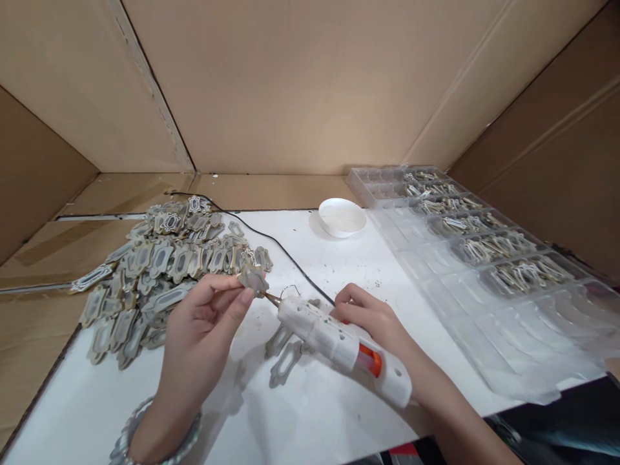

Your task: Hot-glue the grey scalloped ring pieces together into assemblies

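My left hand (208, 329) pinches a small grey plate with a wavy edge (253, 280) between thumb and fingers. My right hand (371, 316) is wrapped round a white gun-shaped electric tool (320, 332) with vent holes and an orange-red window. Its thin brass-coloured tip (273, 299) points left and meets the lower edge of the held plate, though I cannot make out whether they touch. Below the tool, a few loose frame-shaped plates (285, 363) lie on the white tabletop. The right fingers are partly hidden behind the tool.
A large heap of similar grey plates (159, 258) covers the left side. Behind, a white bowl (342, 217) stands on the white board. On the right, clear plastic trays (416, 258) hold several groups of thin metal pieces. A black cord (271, 239) crosses the table; cardboard walls (310, 84) enclose it.
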The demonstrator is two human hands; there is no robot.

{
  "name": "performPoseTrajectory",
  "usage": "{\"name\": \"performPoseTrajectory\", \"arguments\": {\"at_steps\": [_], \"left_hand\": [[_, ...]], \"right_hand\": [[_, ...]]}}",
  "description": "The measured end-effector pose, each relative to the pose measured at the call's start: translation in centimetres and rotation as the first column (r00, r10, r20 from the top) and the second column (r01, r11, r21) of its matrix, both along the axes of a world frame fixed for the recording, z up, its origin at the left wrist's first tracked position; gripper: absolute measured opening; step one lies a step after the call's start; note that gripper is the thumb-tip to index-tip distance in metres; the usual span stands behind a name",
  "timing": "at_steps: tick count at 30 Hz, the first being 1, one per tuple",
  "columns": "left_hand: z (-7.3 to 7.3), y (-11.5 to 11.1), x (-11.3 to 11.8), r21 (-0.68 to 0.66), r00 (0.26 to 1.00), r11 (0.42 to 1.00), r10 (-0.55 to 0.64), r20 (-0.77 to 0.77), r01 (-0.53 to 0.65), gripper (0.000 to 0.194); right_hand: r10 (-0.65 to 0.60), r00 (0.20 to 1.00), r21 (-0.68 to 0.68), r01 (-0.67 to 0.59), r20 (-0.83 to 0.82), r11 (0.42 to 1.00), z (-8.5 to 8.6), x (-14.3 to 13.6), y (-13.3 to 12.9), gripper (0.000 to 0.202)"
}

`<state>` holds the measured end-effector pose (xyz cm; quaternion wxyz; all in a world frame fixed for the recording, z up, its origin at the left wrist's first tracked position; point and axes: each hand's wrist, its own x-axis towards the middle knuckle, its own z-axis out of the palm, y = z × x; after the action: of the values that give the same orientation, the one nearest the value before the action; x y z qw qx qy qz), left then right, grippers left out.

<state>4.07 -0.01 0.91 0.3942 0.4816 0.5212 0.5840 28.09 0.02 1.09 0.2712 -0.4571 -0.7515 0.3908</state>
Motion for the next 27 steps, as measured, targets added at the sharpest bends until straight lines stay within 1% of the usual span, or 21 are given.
{"name": "performPoseTrajectory", "arguments": {"at_steps": [3,8,11,14,17,19,21,23,24,25,26,27], "left_hand": [[0.0,0.0,-0.2,-0.007,1.000,1.000,0.009,-0.007,-0.009,0.025],[0.3,0.0,-0.3,-0.027,1.000,1.000,0.008,-0.014,-0.008,0.024],[0.2,0.0,-0.2,-0.023,0.999,1.000,0.020,-0.040,-0.020,0.025],[0.0,0.0,-0.2,0.012,0.992,0.999,0.053,-0.113,-0.052,0.024],[0.0,0.2,-0.7,0.038,0.965,0.991,0.134,-0.225,-0.129,0.026],[0.3,0.4,-1.4,0.040,0.924,0.977,0.210,-0.320,-0.209,0.030],[1.0,0.7,-2.5,0.021,0.878,0.960,0.264,-0.400,-0.279,0.035],[1.9,0.9,-4.0,-0.015,0.825,0.947,0.271,-0.496,-0.320,0.036],[2.4,0.9,-4.9,-0.025,0.775,0.946,0.251,-0.580,-0.325,0.036],[2.7,0.9,-5.7,-0.033,0.708,0.951,0.206,-0.675,-0.308,0.035],[3.0,0.8,-6.5,-0.051,0.645,0.962,0.139,-0.752,-0.267,0.036],[3.2,0.7,-7.3,-0.088,0.593,0.976,0.049,-0.804,-0.200,0.038]], "right_hand": [[0.007,0.999,0.023,-0.008,0.042,1.000,-0.1,0.1,0.1,0.009],[-0.009,0.997,0.031,0.007,0.070,1.000,0.6,0.0,0.0,0.009],[-0.021,0.995,0.058,0.016,0.094,0.998,0.7,-0.1,-0.2,0.010],[-0.104,0.977,0.136,0.079,0.187,0.987,0.4,-0.2,-0.1,0.017],[-0.188,0.941,0.202,0.133,0.283,0.970,0.2,0.0,0.1,0.019],[-0.209,0.937,0.216,0.151,0.278,0.965,0.3,0.3,0.4,0.017],[-0.221,0.946,0.236,0.165,0.238,0.958,0.3,0.7,0.7,0.018],[-0.230,0.951,0.263,0.173,0.205,0.949,0.3,1.1,0.9,0.020],[-0.236,0.952,0.275,0.178,0.194,0.945,0.2,1.2,1.0,0.022],[-0.241,0.952,0.284,0.183,0.186,0.941,0.2,1.3,1.0,0.023],[-0.247,0.952,0.288,0.189,0.182,0.939,0.1,1.4,1.1,0.024],[-0.255,0.950,0.291,0.196,0.179,0.936,0.1,1.4,1.1,0.024]]}}
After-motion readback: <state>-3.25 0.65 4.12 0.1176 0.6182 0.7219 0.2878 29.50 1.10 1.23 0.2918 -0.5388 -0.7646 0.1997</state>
